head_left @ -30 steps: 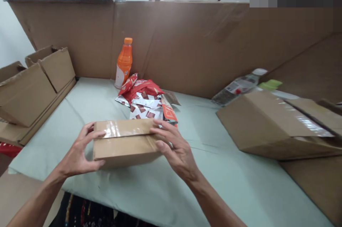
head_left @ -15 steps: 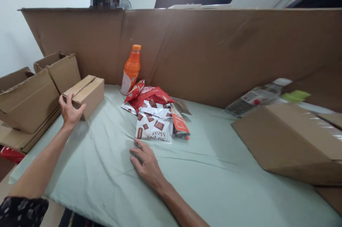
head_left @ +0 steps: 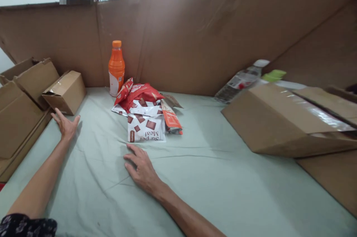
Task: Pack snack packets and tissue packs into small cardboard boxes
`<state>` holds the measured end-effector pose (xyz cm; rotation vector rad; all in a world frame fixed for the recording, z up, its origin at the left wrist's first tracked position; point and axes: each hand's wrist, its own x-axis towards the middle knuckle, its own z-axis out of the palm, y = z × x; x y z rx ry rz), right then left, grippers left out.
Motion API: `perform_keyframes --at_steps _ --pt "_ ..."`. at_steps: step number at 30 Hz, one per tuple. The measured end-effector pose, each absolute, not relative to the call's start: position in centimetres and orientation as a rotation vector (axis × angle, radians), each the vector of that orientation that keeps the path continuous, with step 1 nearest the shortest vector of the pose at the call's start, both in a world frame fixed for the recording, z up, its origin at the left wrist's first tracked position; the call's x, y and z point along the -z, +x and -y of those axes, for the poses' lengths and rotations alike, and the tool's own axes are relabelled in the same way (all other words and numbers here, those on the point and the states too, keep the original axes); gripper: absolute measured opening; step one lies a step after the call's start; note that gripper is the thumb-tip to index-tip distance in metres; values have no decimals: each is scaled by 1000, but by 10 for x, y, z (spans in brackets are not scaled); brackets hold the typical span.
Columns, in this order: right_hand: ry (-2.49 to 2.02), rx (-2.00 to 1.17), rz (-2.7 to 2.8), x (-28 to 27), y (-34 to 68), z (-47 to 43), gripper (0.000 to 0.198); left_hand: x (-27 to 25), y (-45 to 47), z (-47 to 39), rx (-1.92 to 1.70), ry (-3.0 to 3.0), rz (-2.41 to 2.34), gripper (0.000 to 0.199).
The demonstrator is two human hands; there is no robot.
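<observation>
Left hand: (head_left: 66, 125) spread wide, thumb splayed out, nothing in its grip; fingertips were at the near bottom edge of the small carton, contact uncertain.
Small carton: (head_left: 67, 90) plain brown cardboard, box-shaped, a glossy tape strip on its top; sat at the table's far left corner, close beside the open cartons.
Open cartons: (head_left: 18, 118) brown, flat-sided, rough-cut rims, along the table's left edge.
Right hand: (head_left: 142, 168) half open, fingers loosely bent, holding nothing; lay low over the cloth, forefinger just short of the white pouch.
White pouch: (head_left: 146, 128) flat, slick film, brown squares, "Su-per Meal" printed upside down; lay left of the table's middle.
Packets behind: crinkled shiny red packets (head_left: 142, 93) in a heap, an orange pouch (head_left: 170, 118) at their right.
Far edge: orange bottle (head_left: 116, 67) upright, smooth plastic, before a creased cardboard panel (head_left: 181, 43).
Right side: clear plastic bottle (head_left: 240, 84) tilted, behind a large taped carton (head_left: 251, 121).
Table: (head_left: 195, 192) pale green cloth, softly wrinkled.
</observation>
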<state>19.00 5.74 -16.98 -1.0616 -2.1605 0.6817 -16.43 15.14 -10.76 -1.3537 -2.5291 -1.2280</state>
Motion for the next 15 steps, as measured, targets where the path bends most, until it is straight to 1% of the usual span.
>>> perform_keyframes --at_steps 2,5,6,7,9,12,15 --pt "-1052 -671 2165 171 190 -58 25 114 -160 -142 1085 -1445 2545 97" --pt "-1021 -647 2168 179 191 -58 24 118 -153 -127 819 -1575 2545 55" --pt "-1011 -643 2165 183 191 -59 24 118 -148 -121 725 -1612 2541 46" --pt "-1004 -642 2160 185 191 -59 24 119 -143 -115 635 -1651 2532 41" --pt "-1003 -656 2151 186 190 -61 23 122 -129 -101 469 -1747 2500 41" --pt "-1017 -719 2158 173 185 -59 23 125 -98 -77 284 -1945 2400 50" --pt "-1033 -777 2174 150 182 -58 23 128 -65 -58 200 -2166 2231 58"
